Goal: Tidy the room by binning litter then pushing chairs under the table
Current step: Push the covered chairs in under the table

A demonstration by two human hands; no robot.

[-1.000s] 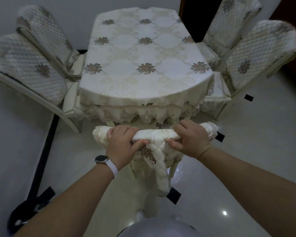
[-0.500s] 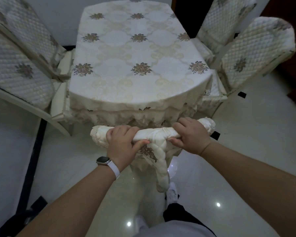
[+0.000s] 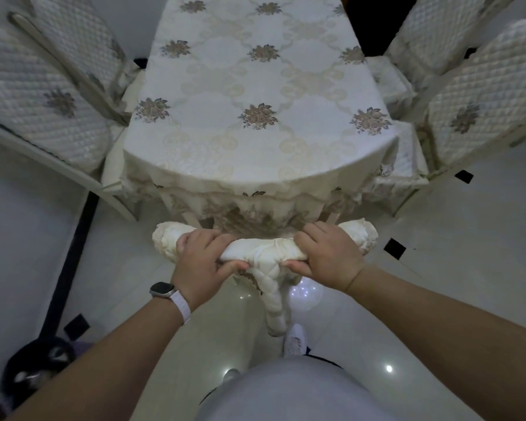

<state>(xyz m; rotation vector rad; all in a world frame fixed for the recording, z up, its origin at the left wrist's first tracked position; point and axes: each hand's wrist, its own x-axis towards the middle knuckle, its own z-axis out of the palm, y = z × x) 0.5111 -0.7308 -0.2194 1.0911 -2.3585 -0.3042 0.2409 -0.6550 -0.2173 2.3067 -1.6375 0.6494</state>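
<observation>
Near chair (image 3: 263, 253): its padded top rail sits just short of the tabletop (image 3: 225, 159) near edge. The seat is hidden under the cloth skirt, so the chair is judged nearly tucked in

Left grip (image 3: 199, 262): fingers curled over the far side of the rail, thumb under the near side, clamped on the rail left of centre. Watch (image 3: 163, 290) on that wrist

Right grip (image 3: 328, 256): same wrap, clamped on the rail right of centre

Why held so: one hold on each side of the centre tie should keep the push square to the tabletop, so the chair does not swivel. The top rail is the part a standing person can reach

Left chairs (image 3: 43, 95) and right chairs (image 3: 474, 95): seats under the tabletop edges, backs leaning outward

No litter visible on the tabletop. Dark object on the floor, near left, is too blurred to name

Judgement: chair-pushing step, close to done
</observation>
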